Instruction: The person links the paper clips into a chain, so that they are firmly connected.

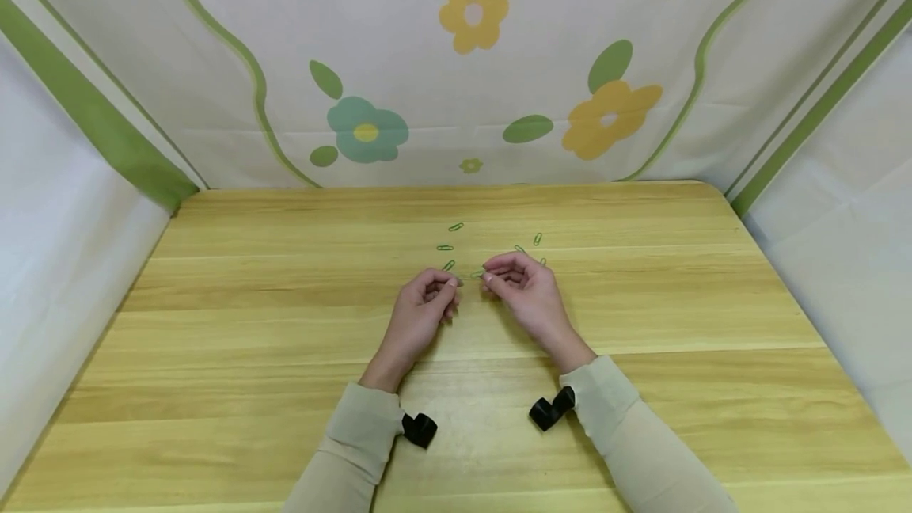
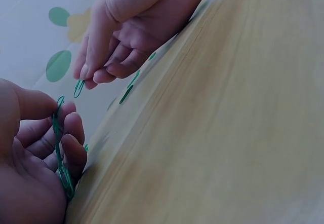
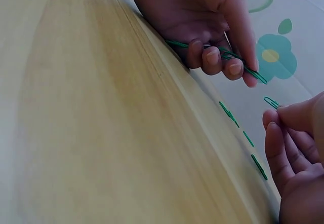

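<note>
My left hand [image 1: 419,313] pinches the end of a chain of linked green paper clips [image 2: 58,143] between thumb and forefinger. The rest of the chain hangs down across the curled fingers and palm, as both wrist views show. Opposite it, my right hand [image 1: 533,298] pinches a single green paper clip [image 3: 271,102] by one end, the other end pointing at the chain. A small gap separates this clip from the chain's tip. Both hands are held just above the table, close together.
Several loose green paper clips lie on the wooden table [image 1: 285,355] beyond the hands, such as a paper clip [image 1: 456,226] at the back left and a paper clip [image 1: 537,238] at the back right. A flowered white curtain [image 1: 427,62] stands behind the table.
</note>
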Demonstrator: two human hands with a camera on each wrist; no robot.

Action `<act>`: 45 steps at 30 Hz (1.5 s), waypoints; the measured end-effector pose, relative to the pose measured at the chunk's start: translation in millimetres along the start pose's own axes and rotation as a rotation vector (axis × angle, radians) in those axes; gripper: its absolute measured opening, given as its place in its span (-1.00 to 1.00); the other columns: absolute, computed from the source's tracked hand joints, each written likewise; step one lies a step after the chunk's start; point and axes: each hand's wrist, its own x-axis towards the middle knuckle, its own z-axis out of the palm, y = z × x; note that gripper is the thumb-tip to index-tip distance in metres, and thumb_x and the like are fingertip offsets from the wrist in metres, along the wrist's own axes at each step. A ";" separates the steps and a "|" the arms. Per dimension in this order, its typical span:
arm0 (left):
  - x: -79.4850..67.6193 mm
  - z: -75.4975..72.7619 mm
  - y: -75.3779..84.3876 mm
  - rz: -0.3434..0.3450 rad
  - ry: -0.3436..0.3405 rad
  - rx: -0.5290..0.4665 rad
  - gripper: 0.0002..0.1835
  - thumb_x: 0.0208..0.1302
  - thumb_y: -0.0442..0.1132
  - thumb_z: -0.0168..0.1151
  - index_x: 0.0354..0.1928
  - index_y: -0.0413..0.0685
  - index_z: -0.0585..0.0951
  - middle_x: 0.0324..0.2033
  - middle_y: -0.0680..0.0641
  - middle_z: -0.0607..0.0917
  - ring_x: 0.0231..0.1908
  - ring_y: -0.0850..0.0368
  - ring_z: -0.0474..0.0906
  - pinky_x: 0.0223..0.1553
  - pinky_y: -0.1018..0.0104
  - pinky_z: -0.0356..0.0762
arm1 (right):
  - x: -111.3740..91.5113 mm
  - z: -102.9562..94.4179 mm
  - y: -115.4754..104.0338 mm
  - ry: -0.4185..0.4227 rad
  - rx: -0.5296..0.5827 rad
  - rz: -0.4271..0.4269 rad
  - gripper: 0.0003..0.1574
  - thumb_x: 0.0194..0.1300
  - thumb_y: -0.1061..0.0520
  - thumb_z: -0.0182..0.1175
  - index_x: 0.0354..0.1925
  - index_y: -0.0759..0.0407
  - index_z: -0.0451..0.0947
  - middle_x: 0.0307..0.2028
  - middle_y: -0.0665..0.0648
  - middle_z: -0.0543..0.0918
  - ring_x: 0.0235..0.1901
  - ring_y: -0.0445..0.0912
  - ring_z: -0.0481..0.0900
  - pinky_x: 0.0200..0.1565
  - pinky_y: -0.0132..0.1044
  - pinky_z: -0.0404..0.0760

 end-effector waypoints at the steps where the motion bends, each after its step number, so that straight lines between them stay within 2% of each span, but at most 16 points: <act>1: 0.0 0.2 0.0 0.006 0.000 0.009 -0.81 0.64 -0.27 0.19 0.03 -0.24 0.70 -0.28 -0.23 0.72 -0.38 0.08 0.58 -0.32 0.39 0.61 | -0.1 0.4 -0.3 -0.001 -0.010 0.000 -0.77 0.44 0.34 0.36 0.05 0.34 0.68 -0.06 0.32 0.76 -0.18 -0.08 0.79 -0.02 -0.30 0.81; 13: 1.4 1.6 -1.1 0.015 0.032 0.041 -0.84 0.60 -0.26 0.26 0.00 -0.22 0.70 -0.31 -0.17 0.77 -0.39 0.09 0.63 -0.32 0.40 0.63 | -0.4 3.9 0.3 0.007 -0.055 -0.037 -0.82 0.44 0.32 0.38 -0.01 0.29 0.75 -0.04 0.30 0.81 -0.15 -0.08 0.81 -0.06 -0.37 0.79; 21: 1.5 3.5 -1.2 0.018 -0.004 0.085 -0.85 0.61 -0.22 0.25 -0.03 -0.16 0.70 -0.31 -0.15 0.78 -0.39 0.08 0.65 -0.33 0.37 0.65 | -1.2 6.0 0.2 0.016 -0.094 -0.077 -0.82 0.42 0.30 0.41 -0.03 0.22 0.76 -0.05 0.24 0.83 -0.12 -0.11 0.78 -0.01 -0.40 0.75; 30: 2.1 4.9 -1.1 0.026 -0.011 0.107 -0.83 0.60 -0.23 0.26 -0.05 -0.20 0.72 -0.35 -0.16 0.77 -0.43 0.10 0.61 -0.37 0.38 0.61 | -2.7 7.6 1.7 0.036 -0.158 -0.147 -0.85 0.42 0.28 0.42 -0.05 0.17 0.78 -0.10 0.20 0.84 -0.17 -0.09 0.77 -0.05 -0.40 0.73; 36: 3.2 5.6 -1.7 0.032 -0.026 0.102 -0.83 0.58 -0.27 0.27 -0.08 -0.25 0.74 -0.35 -0.23 0.76 -0.44 0.10 0.58 -0.37 0.39 0.60 | -1.4 8.7 3.3 0.038 -0.239 -0.245 -0.86 0.41 0.30 0.42 -0.09 0.15 0.79 -0.15 0.15 0.83 -0.21 -0.07 0.75 -0.07 -0.39 0.74; 45: 3.3 4.5 -2.5 0.020 -0.043 0.095 -0.83 0.59 -0.28 0.27 -0.09 -0.24 0.76 -0.37 -0.21 0.76 -0.43 0.10 0.58 -0.37 0.39 0.60 | -1.6 9.7 5.3 0.044 -0.400 -0.437 -0.81 0.35 0.39 0.43 -0.15 0.15 0.79 -0.19 0.06 0.82 -0.20 -0.10 0.77 -0.08 -0.33 0.77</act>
